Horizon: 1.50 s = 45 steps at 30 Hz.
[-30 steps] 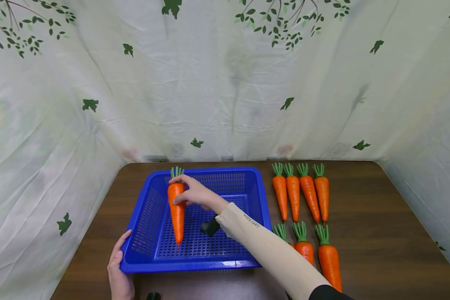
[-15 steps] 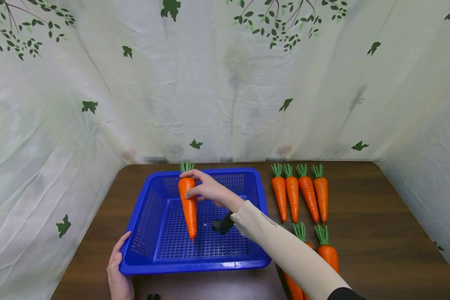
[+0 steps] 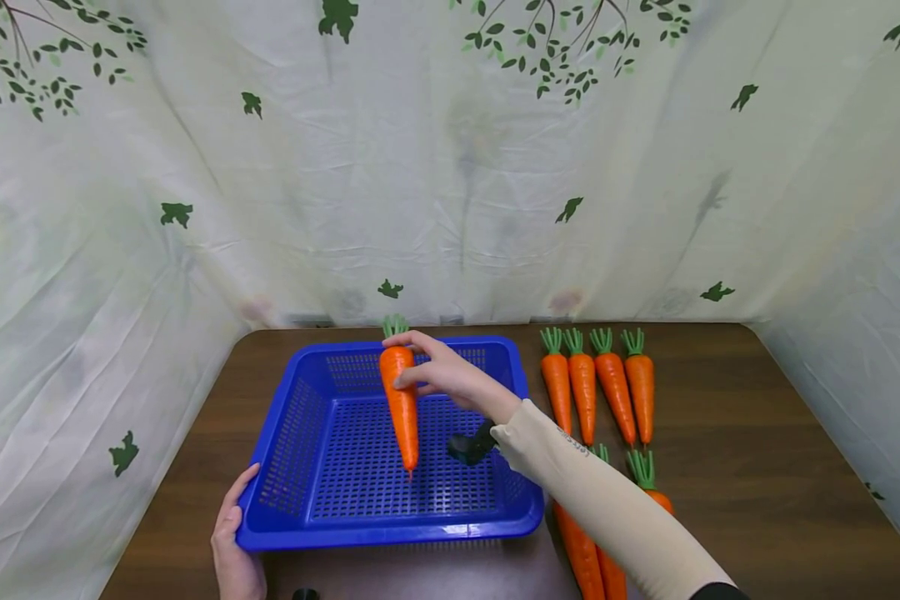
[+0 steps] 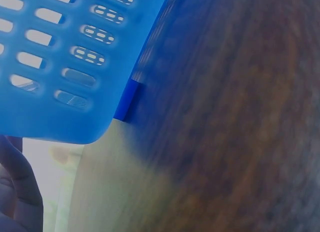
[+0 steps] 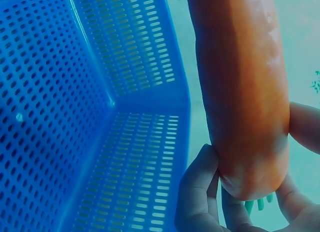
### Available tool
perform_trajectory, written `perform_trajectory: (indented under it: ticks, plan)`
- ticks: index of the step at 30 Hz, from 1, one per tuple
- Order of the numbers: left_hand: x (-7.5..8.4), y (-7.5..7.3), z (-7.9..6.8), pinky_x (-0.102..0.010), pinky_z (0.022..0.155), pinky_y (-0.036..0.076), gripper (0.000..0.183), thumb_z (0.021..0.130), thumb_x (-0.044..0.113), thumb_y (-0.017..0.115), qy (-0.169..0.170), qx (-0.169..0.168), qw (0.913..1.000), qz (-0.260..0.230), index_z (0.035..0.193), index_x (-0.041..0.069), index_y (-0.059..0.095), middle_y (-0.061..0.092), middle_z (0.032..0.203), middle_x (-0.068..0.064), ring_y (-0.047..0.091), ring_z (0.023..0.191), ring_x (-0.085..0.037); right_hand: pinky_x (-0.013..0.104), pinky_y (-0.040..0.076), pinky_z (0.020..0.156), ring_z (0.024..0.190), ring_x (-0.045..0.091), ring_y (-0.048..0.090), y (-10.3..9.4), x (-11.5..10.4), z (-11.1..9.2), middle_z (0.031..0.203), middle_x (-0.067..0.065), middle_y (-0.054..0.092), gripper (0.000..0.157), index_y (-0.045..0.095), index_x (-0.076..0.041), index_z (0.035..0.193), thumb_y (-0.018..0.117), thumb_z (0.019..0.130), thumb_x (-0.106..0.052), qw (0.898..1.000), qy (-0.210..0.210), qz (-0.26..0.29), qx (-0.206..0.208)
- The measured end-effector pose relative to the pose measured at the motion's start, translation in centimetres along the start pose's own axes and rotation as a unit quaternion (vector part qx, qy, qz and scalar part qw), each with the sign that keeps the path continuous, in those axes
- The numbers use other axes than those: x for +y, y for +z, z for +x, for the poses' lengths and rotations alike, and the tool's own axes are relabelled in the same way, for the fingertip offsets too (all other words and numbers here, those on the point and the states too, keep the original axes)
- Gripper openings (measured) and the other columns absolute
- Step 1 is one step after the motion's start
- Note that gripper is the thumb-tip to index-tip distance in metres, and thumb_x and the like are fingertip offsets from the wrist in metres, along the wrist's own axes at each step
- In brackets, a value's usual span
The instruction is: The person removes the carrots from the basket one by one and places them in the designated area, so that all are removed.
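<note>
My right hand (image 3: 450,371) grips an orange carrot (image 3: 400,400) with green tops near its thick upper end. The carrot hangs tip-down above the blue plastic basket (image 3: 330,537). In the right wrist view, fingers (image 5: 197,192) and thumb close round the carrot (image 5: 245,92) near its leafy end, beside the basket wall (image 5: 145,142). My left hand (image 3: 236,542) holds the basket's near left corner at the rim. The left wrist view has the basket's slotted side (image 4: 65,112) with curled fingers (image 4: 22,187) beside it.
Four-sided brown wooden table (image 3: 742,467) lies under everything. Several carrots (image 3: 611,387) stand in a row right of the basket. More carrots (image 3: 581,542) lie nearer, partly hidden by the right sleeve (image 3: 607,500). A patterned white curtain (image 3: 435,208) closes off the back.
My right hand has moved rightward and slightly away from me with the carrot, from the basket's left side toward its middle. The left hand stays at the basket corner.
</note>
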State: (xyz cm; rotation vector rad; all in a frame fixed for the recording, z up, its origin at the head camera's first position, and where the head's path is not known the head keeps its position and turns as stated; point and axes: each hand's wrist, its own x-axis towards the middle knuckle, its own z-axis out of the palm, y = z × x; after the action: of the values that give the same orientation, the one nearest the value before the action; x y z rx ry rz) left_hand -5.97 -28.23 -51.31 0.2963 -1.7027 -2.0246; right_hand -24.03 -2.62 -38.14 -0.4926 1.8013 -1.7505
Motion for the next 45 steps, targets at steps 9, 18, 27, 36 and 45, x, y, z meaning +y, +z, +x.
perform_trajectory:
  ticks: [9,18,27,36,45]
  plan:
    - [0.1,0.0,0.0,-0.023,0.085,0.041,0.052,0.1,0.024,0.02,-0.005,0.002,0.9999,0.009,0.14,0.0,0.044,0.057,0.124,0.0,0.053,0.109,-0.014,0.04,0.051,0.08,0.096,0.029,0.059,-0.8,0.0,-0.9,0.127,0.016,0.044,0.057,0.049,-0.009,0.137,0.064,0.083,0.002,1.0,-0.004,-0.002,0.001]
    - [0.0,-0.1,0.1,-0.022,0.083,0.042,0.051,0.1,0.022,0.02,0.001,-0.005,0.9999,-0.011,0.14,-0.001,0.044,0.059,0.122,-0.001,0.054,0.106,-0.014,0.041,0.051,0.08,0.096,0.031,0.06,-1.8,-0.1,-2.1,0.127,0.018,0.043,0.059,0.047,-0.007,0.138,0.063,0.083,0.001,1.0,-0.011,-0.001,0.004]
    - [-0.1,-0.1,0.0,-0.022,0.084,0.042,0.052,0.1,0.023,0.02,0.004,-0.004,1.0,-0.006,0.14,-0.001,0.044,0.058,0.123,-0.001,0.053,0.107,-0.014,0.042,0.051,0.08,0.096,0.03,0.059,-2.7,0.2,-3.2,0.127,0.019,0.043,0.057,0.048,-0.008,0.137,0.062,0.082,0.001,1.0,-0.012,0.005,0.004]
    - [-0.1,0.0,0.0,-0.022,0.085,0.041,0.052,0.1,0.022,0.02,0.006,-0.006,0.9998,-0.016,0.14,-0.002,0.043,0.058,0.123,-0.001,0.053,0.108,-0.013,0.042,0.051,0.079,0.094,0.029,0.06,-3.7,0.2,-4.6,0.13,0.02,0.042,0.06,0.044,-0.005,0.14,0.061,0.084,0.001,1.0,-0.017,-0.001,-0.002]
    - [-0.1,-0.1,0.0,-0.022,0.085,0.042,0.052,0.1,0.024,0.021,-0.001,-0.002,0.9999,-0.015,0.14,0.0,0.044,0.059,0.122,0.0,0.053,0.107,-0.013,0.037,0.05,0.076,0.093,0.027,0.058,-4.9,0.6,-5.8,0.13,0.019,0.04,0.06,0.043,-0.004,0.14,0.06,0.083,0.002,1.0,-0.021,0.01,0.008]
